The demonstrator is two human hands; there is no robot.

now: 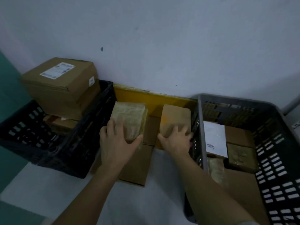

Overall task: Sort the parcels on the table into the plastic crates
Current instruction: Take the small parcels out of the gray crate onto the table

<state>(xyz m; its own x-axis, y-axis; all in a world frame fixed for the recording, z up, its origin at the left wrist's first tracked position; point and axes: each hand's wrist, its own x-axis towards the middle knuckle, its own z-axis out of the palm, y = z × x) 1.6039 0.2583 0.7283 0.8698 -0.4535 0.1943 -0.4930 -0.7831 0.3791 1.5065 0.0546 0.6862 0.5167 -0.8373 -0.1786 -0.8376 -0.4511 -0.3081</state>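
While both hands work between the two crates, the left hand (116, 140) grips a tape-wrapped parcel (129, 120), thumb hooked over its near right corner, fingers curled round the left edge. That parcel sits on top of a flat brown box (138, 164) lying on the worktop (146, 205). The right hand (177, 140) holds a plain brown parcel (176, 119), fingers spread and bent over its near end, just beside the grey crate (202, 127); can't tell if it's lifted or resting. A yellow board (154, 98) leans on the wall behind both parcels.

Black crate (84, 143) on the left: one large labelled carton (63, 88) stacked high above the rim, smaller parcels under it. Grey crate on the right: several brown parcels, one with a white label (215, 138) face up, one tape-wrapped.
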